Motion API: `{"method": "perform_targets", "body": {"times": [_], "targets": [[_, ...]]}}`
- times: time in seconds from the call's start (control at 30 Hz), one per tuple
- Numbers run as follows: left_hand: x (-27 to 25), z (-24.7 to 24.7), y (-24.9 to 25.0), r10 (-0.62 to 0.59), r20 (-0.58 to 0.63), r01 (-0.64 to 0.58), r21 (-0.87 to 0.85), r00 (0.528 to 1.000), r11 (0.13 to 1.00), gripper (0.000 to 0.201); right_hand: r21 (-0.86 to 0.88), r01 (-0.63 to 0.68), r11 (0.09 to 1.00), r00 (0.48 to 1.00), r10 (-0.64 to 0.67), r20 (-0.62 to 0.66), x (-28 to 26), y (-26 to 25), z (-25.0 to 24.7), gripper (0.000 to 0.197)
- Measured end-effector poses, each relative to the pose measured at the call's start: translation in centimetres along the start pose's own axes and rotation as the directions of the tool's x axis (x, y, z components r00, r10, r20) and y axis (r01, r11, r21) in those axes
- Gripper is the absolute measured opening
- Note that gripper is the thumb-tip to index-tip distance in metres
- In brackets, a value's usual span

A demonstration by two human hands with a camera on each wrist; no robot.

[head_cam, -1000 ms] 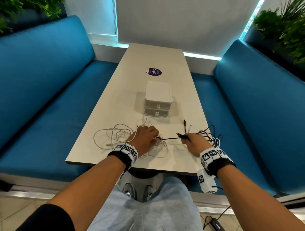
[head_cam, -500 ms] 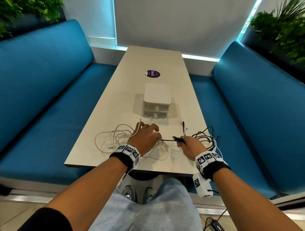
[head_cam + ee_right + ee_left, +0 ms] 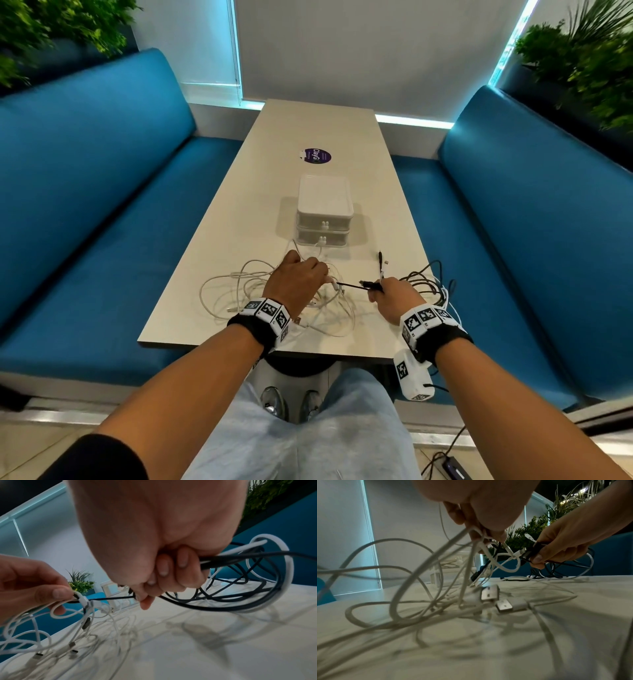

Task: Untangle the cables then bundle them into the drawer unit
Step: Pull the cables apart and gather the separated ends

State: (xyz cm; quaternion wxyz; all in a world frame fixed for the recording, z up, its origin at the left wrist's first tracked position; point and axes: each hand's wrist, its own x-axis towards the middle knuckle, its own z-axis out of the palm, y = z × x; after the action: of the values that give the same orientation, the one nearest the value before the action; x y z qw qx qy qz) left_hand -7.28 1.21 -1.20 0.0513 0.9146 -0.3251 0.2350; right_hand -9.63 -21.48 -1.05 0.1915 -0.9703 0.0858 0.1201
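A tangle of white cables (image 3: pixel 239 291) lies on the near left of the table (image 3: pixel 394 212). My left hand (image 3: pixel 298 281) pinches a knot of white cables (image 3: pixel 82 600) just above it. My right hand (image 3: pixel 390 298) grips a bundle of black cables (image 3: pixel 421 281) with a white one among them, and a thin black strand (image 3: pixel 349 285) runs taut across to my left fingers. USB plugs (image 3: pixel 489 595) lie on the table below. The white two-drawer unit (image 3: pixel 324 212) stands behind the hands, both drawers shut.
Blue benches (image 3: pixel 102 192) run along both sides of the table. A purple round sticker (image 3: pixel 318 157) lies beyond the drawer unit. Plants (image 3: pixel 589 61) stand behind the benches. A black lead and adapter (image 3: pixel 452 469) lie on the floor at the right.
My right hand has moved left, closer to my left hand, so the black strand between them is shorter. The left hand has kept its hold on the white knot.
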Motion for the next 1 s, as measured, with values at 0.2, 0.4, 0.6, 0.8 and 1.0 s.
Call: {"method": "perform_targets", "body": {"times": [0.2,0.4,0.6,0.8,1.0], "targets": [[-1.6,0.1,0.5,-0.149,0.304,0.218,-0.206,0.941,0.954,0.032,-0.084,-0.049,0.995,0.999,0.049,0.0,0.0,-0.1,0.6,0.027],[-1.3,0.3,0.1,-0.31,0.359,0.438,-0.367,0.88,0.82,0.026,-0.075,-0.034,0.997,0.999,0.036,0.034,0.0,-0.5,1.0,0.027],[-0.9,-0.4,0.4,-0.269,0.448,0.421,-0.283,0.852,0.861,0.033,-0.106,0.005,0.994,1.0,-0.002,0.023,-0.2,-0.5,1.0,0.024],[-1.1,0.2,-0.1,-0.108,0.429,0.174,-0.117,0.897,0.978,0.054,-0.11,0.025,0.994,1.0,-0.024,0.015,-0.6,-0.7,1.2,0.027],[-0.8,-0.1,-0.3,-0.116,0.397,0.161,-0.082,0.91,0.983,0.022,-0.113,-0.009,0.994,1.0,0.012,0.024,-0.5,0.0,0.9,0.027]]}}
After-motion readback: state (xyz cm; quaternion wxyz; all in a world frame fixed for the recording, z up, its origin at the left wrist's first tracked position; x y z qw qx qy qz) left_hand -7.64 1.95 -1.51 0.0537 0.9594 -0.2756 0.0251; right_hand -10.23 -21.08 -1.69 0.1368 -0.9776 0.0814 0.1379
